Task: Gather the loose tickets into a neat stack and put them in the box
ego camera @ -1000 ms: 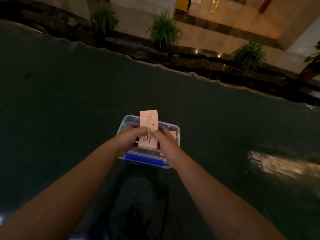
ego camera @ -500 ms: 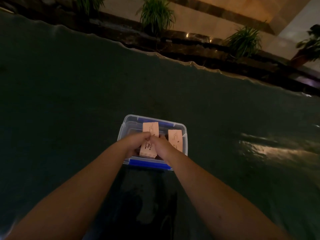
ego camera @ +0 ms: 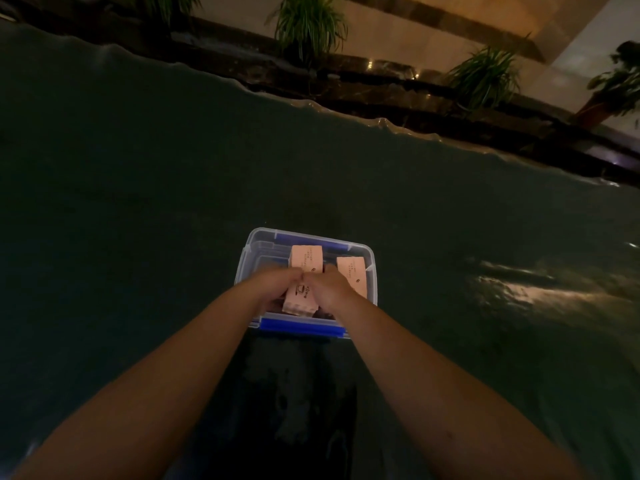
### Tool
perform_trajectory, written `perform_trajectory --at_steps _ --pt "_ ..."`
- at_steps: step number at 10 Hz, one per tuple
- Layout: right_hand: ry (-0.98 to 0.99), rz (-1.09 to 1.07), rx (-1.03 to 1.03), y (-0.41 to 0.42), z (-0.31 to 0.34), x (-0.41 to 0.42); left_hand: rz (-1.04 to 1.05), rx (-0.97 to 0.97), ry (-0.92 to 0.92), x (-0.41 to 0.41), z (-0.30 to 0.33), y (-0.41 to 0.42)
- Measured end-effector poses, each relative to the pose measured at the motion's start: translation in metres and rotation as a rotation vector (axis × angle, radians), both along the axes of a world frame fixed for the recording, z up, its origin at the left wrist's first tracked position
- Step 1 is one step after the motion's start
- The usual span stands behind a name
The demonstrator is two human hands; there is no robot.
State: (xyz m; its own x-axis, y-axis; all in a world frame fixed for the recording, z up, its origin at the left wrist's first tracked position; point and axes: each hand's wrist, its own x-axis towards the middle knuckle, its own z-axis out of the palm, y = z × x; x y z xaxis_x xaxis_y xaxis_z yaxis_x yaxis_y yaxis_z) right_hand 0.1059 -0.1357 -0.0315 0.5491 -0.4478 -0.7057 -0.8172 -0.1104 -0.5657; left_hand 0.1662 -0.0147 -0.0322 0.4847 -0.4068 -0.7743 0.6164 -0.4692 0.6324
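A clear plastic box (ego camera: pixel 246 261) with blue clips sits on the dark green table. Inside it, my left hand (ego camera: pixel 273 284) and my right hand (ego camera: pixel 329 287) both pinch a stack of pale pink tickets (ego camera: pixel 300 301), thumbs meeting over its middle. The stack's far end shows beyond my fingers, and its near end is low in the box. A second pink ticket pile (ego camera: pixel 352 275) lies in the right part of the box, beside my right hand. The box floor under my hands is hidden.
The dark green tablecloth (ego camera: pixel 138 202) spreads wide on all sides, with a wavy far edge. Beyond it runs a dark ledge with potted plants (ego camera: pixel 310 26). A bright light reflection (ego camera: pixel 512 292) lies on the cloth to the right.
The ticket stack has gone from held upright above the box down into it, with both hands still on it. The pile at the right came into view as my hands lowered.
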Motion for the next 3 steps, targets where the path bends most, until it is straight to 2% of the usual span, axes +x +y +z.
perform_trajectory --at_steps 2,3 --pt "-0.150 0.137 -0.051 -0.014 0.009 -0.022 -0.073 0.049 -0.210 -0.004 0.028 0.001" --pt "-0.244 0.182 -0.027 -0.033 0.035 -0.051 -0.134 0.161 -0.490 -0.020 0.056 0.001"
